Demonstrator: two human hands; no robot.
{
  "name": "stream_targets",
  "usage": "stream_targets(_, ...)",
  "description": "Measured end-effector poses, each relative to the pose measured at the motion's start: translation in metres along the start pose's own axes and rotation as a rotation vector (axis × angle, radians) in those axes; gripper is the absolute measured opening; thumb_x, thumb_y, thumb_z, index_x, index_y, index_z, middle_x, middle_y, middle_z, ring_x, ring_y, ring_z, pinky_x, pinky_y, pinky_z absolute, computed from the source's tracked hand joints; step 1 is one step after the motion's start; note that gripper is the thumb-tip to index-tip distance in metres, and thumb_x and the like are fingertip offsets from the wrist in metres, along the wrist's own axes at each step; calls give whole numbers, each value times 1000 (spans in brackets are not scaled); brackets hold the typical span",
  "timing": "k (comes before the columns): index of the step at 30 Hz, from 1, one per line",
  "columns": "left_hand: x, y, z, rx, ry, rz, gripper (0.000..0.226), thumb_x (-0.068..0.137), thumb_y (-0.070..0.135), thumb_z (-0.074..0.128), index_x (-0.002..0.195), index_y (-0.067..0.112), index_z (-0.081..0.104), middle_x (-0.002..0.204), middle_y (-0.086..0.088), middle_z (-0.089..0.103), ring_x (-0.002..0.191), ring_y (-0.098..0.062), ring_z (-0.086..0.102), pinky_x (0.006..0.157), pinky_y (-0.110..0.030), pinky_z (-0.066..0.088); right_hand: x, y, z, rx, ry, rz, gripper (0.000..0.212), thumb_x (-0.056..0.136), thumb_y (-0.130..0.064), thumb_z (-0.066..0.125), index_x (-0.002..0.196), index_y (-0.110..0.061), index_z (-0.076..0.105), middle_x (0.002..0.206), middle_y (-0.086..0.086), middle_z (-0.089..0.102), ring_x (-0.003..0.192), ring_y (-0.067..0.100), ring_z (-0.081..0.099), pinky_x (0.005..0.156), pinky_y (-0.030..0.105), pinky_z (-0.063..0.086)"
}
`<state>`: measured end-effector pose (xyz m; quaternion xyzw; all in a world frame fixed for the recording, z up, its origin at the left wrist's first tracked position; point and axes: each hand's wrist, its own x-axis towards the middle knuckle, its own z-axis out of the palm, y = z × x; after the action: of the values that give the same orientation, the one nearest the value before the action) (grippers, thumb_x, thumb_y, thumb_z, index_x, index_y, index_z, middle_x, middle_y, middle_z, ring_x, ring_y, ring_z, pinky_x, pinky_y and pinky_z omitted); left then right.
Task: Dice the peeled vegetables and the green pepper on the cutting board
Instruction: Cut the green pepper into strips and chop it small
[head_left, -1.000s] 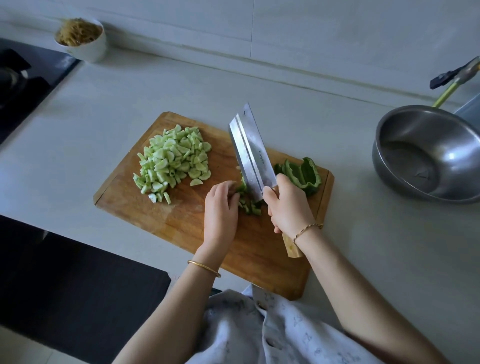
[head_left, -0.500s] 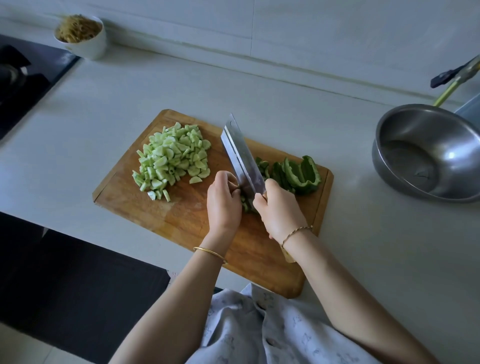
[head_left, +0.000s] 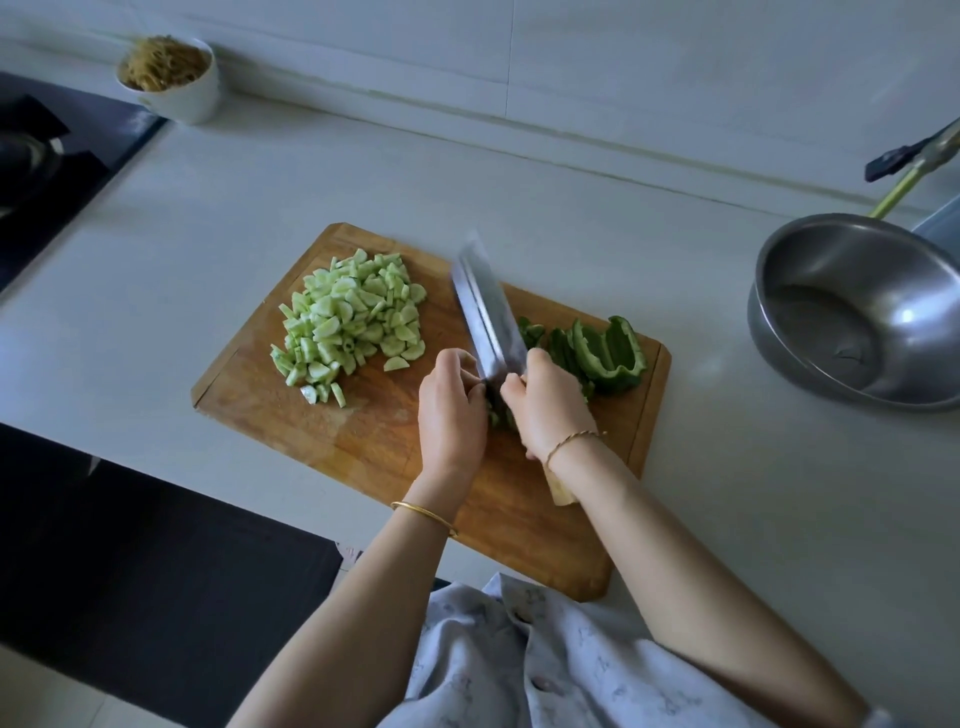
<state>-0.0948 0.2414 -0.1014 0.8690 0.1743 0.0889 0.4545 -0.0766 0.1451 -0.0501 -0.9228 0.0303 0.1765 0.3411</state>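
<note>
A wooden cutting board (head_left: 363, 447) lies on the counter. A heap of pale green diced vegetable (head_left: 348, 322) covers its far left part. Green pepper pieces (head_left: 608, 348) lie at the board's right end. My right hand (head_left: 550, 410) grips the wooden handle of a cleaver (head_left: 485, 312), whose blade stands edge-down between the hands. My left hand (head_left: 449, 410), fingers curled, holds down small dark green pepper bits right beside the blade; those bits are mostly hidden between the two hands.
A steel bowl (head_left: 862, 312) sits on the counter to the right, with a green-handled tool (head_left: 914, 166) behind it. A white cup of brown noodles (head_left: 171, 78) stands far left by the dark stove (head_left: 47, 156). The counter's front edge runs just below the board.
The cleaver has tipped from leaning flat-side-up to nearly upright and come down at the pepper bits. Both hands have drawn closer together.
</note>
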Motion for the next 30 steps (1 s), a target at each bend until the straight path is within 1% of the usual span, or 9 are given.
stream_targets(4,-4,-7,-6,11,30,10,19,88,1,56,103,13,55,95,2,59,89,-15,55,74,-27,47,5,14,-6,324,-72,109,20,101,-22,38,119,-12,42,68,5,49,43,14,43,34,20,38)
stream_targets(7,-1,-16,-13,70,-6,17,17,94,7,52,106,10,63,102,2,57,96,-14,52,80,-20,41,0,16,-8,356,-46,58,9,101,-22,39,106,-15,40,66,5,47,40,12,40,33,18,36)
stream_targets(9,4,-18,-21,77,-85,33,27,94,1,46,111,10,65,107,1,54,101,-14,53,87,-25,47,-3,16,-11,349,-21,27,8,101,-22,40,99,-14,40,66,5,47,39,12,40,33,18,36)
stream_targets(12,9,-19,-30,192,-277,159,52,79,-14,42,117,14,65,118,-1,54,109,-15,50,94,-25,43,-8,16,-15,318,1,-8,20,101,-23,41,82,-21,37,66,5,47,38,12,40,34,19,37)
stream_targets(15,9,-20,-31,294,-335,238,46,76,-13,50,113,11,66,114,-4,56,105,-25,53,90,-37,48,-13,15,-17,258,1,-33,27,100,-22,41,75,-23,33,68,6,48,39,12,41,36,21,39)
stream_targets(19,8,-15,-30,307,-291,209,18,81,0,65,98,5,66,104,-4,55,90,-20,55,79,-32,49,-20,14,-18,224,-26,-36,28,101,-23,41,74,-23,33,67,4,49,40,13,44,37,22,41)
stream_targets(23,7,-13,-27,300,-265,179,14,83,5,66,97,7,65,102,-2,52,89,-18,52,78,-31,49,-25,13,-16,181,-44,-51,27,101,-23,41,76,-25,34,67,3,50,41,12,45,38,22,41)
stream_targets(26,7,-12,-24,301,-249,172,14,84,7,67,98,7,65,102,-2,50,89,-15,50,77,-26,46,-27,13,-14,115,-57,-67,14,101,-24,40,89,-18,41,72,3,52,46,13,48,39,23,44)
stream_targets(30,7,-11,-23,311,-228,183,13,84,6,67,96,7,66,102,-2,53,88,-13,51,76,-22,44,-28,10,-13,15,-58,-67,13,101,-24,40,98,-13,45,76,5,55,57,18,53,56,39,58)
